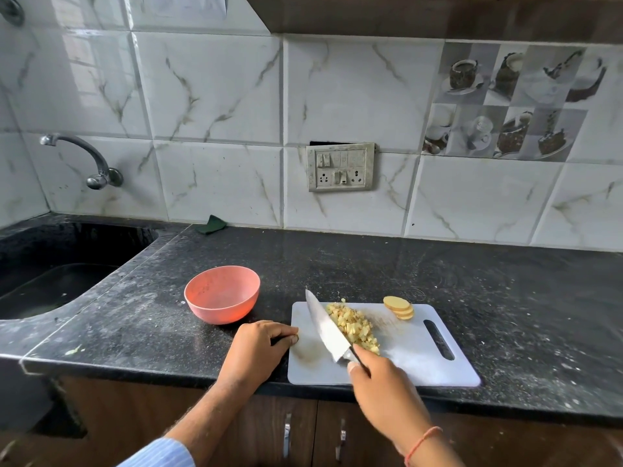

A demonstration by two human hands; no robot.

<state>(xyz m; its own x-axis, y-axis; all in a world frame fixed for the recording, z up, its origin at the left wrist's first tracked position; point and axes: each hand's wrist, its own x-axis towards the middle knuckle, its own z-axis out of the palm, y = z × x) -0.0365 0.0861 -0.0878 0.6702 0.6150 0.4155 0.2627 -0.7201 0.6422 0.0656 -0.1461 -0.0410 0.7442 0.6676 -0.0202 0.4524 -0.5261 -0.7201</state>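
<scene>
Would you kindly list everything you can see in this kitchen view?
cutting board: 1, white, front edge of counter
knife: 1, steel blade, on the board beside the diced pile
diced pieces: 1 pile, pale yellow, mid-board
round slices: about 4, pale yellow, board's far edge
bowl: 1, salmon pink, left of board
counter: 1, speckled black
sink: 1, dark, far left
tap: 1, metal, wall above sink
switch panel: 1, pale grey, tiled wall
scrub pad: 1, green, against wall
cabinet handles: 2, metal, below counter
left grip: fingers curled at board's left edge
right grip: holds knife handle
</scene>
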